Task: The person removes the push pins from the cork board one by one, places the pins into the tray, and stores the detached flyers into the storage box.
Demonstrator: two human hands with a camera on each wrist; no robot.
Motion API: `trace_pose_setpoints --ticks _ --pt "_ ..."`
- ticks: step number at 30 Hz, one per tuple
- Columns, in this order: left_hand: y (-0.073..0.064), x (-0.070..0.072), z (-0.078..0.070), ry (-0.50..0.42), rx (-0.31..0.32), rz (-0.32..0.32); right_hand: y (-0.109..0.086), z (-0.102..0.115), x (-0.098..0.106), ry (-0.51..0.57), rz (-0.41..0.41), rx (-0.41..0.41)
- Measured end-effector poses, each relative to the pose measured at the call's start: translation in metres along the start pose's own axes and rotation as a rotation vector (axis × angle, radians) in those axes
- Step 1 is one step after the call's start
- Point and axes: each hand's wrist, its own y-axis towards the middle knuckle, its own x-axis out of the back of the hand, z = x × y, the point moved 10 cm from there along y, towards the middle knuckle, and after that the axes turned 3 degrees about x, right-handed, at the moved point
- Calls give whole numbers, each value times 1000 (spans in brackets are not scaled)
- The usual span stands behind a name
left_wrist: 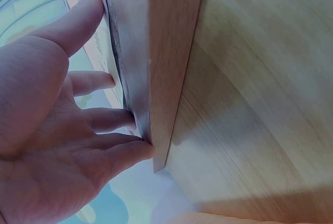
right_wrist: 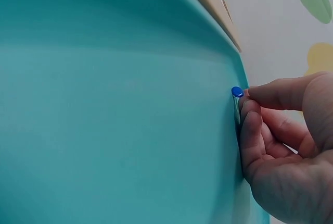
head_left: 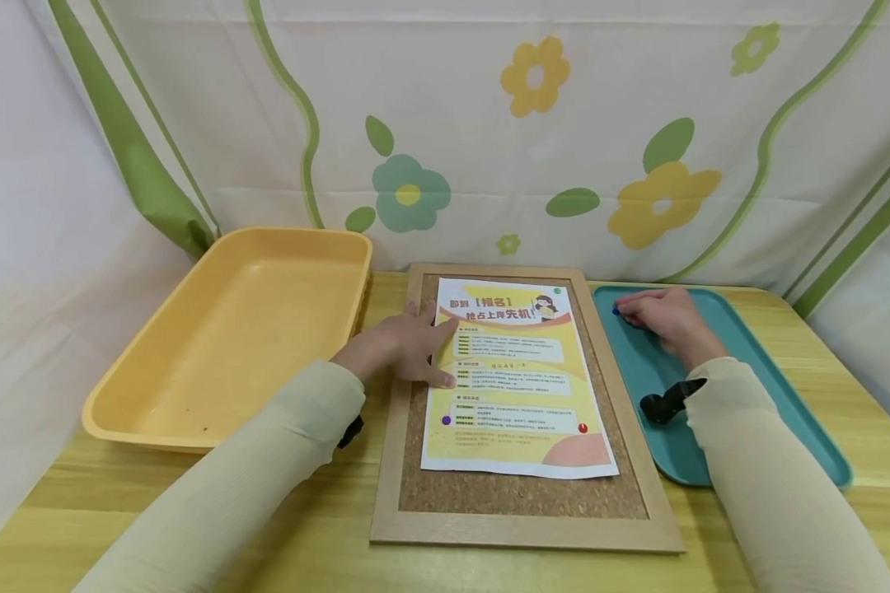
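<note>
A printed yellow poster [head_left: 515,387] lies on a wood-framed cork board [head_left: 526,494]. Three push pins sit at its corners: a green pin [head_left: 557,290] at the top right, a purple pin [head_left: 446,420] at the lower left and a red pin [head_left: 583,428] at the lower right. My left hand [head_left: 415,342], fingers spread, rests on the board's left edge and the poster's left side. Over the far left end of the teal tray [head_left: 771,412], my right hand [head_left: 667,319] pinches a blue push pin [right_wrist: 237,91] between thumb and fingertips.
A deep yellow bin [head_left: 237,329] stands left of the board on the wooden table [head_left: 311,527]. Behind everything hangs a flowered curtain [head_left: 475,107]. The teal tray lies close along the board's right side. Black straps [head_left: 671,401] show at both wrists.
</note>
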Motion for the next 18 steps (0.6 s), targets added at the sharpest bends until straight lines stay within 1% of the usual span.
trace_pose_setpoints --ticks 6,10,18 --pt "0 -1 0 6 -2 -2 0 -1 -1 8 11 -10" --pt "-2 -1 -1 6 -3 2 0 -1 -1 9 7 -12" --pt "-2 0 -1 -1 -1 -1 0 -1 0 3 6 -6"
